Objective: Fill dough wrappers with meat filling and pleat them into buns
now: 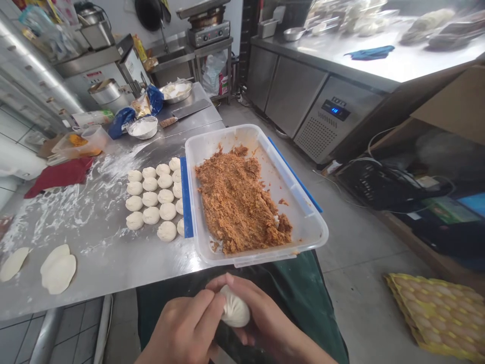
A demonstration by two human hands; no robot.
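Just in front of the table edge, a pleated dough bun [235,309] sits between my two hands. My right hand [261,308] curls round its far and right sides. From the left, my left hand [187,323] closes its fingertips on the bun's pleats; some fingers of both hands are hidden. Beyond them stands a clear plastic tub [288,177] of reddish-brown filling [235,202]. Left of the tub, several shaped buns [150,215] lie in rows. Flat dough wrappers [58,270] rest near the table's front left.
The floured steel table [106,258] carries a red cloth [60,177], a bowl of white powder [143,128] and a cleaver [185,112]. Blue strips show beside the tub. Egg trays [439,316] stand low at right, before a steel counter fridge [299,91].
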